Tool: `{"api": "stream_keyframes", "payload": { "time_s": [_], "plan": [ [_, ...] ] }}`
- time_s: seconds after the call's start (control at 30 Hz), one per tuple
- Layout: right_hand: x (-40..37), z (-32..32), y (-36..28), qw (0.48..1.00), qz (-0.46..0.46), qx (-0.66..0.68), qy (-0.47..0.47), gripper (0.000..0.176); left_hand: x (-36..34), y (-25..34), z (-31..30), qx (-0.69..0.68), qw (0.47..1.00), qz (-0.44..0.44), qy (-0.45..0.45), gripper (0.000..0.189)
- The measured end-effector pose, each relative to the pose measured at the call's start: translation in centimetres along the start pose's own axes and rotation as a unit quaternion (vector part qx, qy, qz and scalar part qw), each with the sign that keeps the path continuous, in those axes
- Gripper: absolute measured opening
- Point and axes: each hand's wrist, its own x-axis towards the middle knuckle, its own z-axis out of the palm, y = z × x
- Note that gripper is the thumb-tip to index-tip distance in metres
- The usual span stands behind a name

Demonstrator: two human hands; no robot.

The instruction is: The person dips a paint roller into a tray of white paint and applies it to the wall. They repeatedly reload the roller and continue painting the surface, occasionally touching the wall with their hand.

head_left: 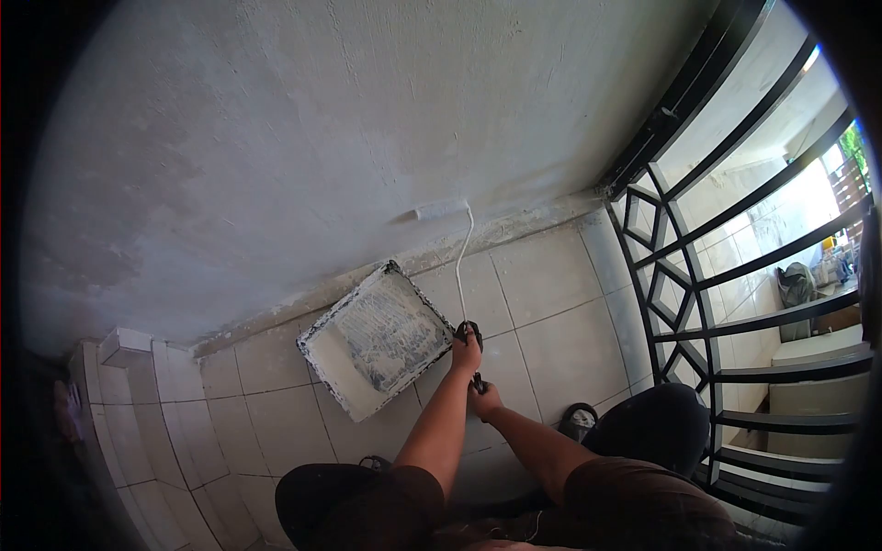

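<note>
A paint roller (443, 209) with a white sleeve lies against the lower part of the grey wall (322, 138), and its thin white rod runs down to a dark handle. My left hand (467, 349) is closed round the upper part of that handle. Lower down, my right hand (484, 400) is closed on the handle's end. Left of my hands, a paint tray (375, 342) with whitish paint and a dark, spattered rim sits tilted in view on the tiled floor.
A black metal gate (684, 266) stands along the right side, with items behind its bars. Tiled steps (138, 395) rise at the left. Pale floor tiles (560, 340) run along the wall's base. My knees and a sandal (578, 420) show below.
</note>
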Motion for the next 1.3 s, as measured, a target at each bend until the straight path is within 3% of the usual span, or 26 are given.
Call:
{"api": "stream_keyframes", "payload": {
  "time_s": [0.37, 0.5, 0.57, 0.63, 0.73, 0.83, 0.87, 0.97, 1.13, 1.23, 1.3],
  "plan": [
    [-0.6, -0.6, 0.0, 1.000, -0.010, -0.017, -0.004, 0.039, -0.8, 1.3, 0.3, -0.054, 0.998, -0.038, 0.002, 0.028],
    [1.1, -0.8, 1.1, 0.998, -0.051, -0.025, 0.001, 0.041, -0.7, 2.3, 0.8, -0.025, 1.000, 0.008, 0.003, 0.028],
    [1.3, -1.1, 0.1, 0.996, -0.085, -0.010, 0.014, 0.033, -0.1, 3.3, 1.2, -0.008, 0.999, 0.044, 0.004, 0.028],
    [1.8, -1.7, -1.8, 0.987, -0.158, -0.005, 0.006, 0.028, 0.3, 6.1, 1.6, 0.017, 0.997, 0.074, 0.017, 0.025],
    [2.2, -1.8, -5.4, 0.980, -0.193, 0.042, 0.026, 0.027, 1.7, 10.7, 1.8, 0.021, 0.992, 0.122, 0.005, 0.026],
    [6.4, 0.0, -6.1, 0.947, -0.281, 0.024, 0.154, 0.020, 3.9, 14.8, 2.0, -0.020, 0.986, 0.165, -0.029, 0.029],
    [7.0, 0.2, -7.7, 0.949, -0.289, 0.065, 0.110, 0.021, 4.7, 16.5, 1.7, -0.033, 0.985, 0.163, -0.054, 0.030],
    [6.7, -0.1, -12.9, 0.939, -0.306, 0.157, 0.007, 0.020, 5.9, 22.5, 1.2, 0.026, 0.962, 0.268, -0.053, 0.030],
    [6.9, -0.1, -11.5, 0.940, -0.309, 0.142, -0.019, 0.021, 6.2, 18.2, 1.4, -0.006, 0.969, 0.240, -0.053, 0.030],
    [4.8, 0.4, -8.7, 0.949, -0.247, 0.049, 0.190, 0.024, 5.0, 14.4, 1.7, -0.006, 0.979, 0.199, -0.051, 0.029],
    [4.6, -1.1, -7.4, 0.978, -0.186, 0.031, 0.086, 0.028, 4.4, 12.1, 1.9, 0.019, 0.985, 0.168, -0.045, 0.027]
  ]
}}
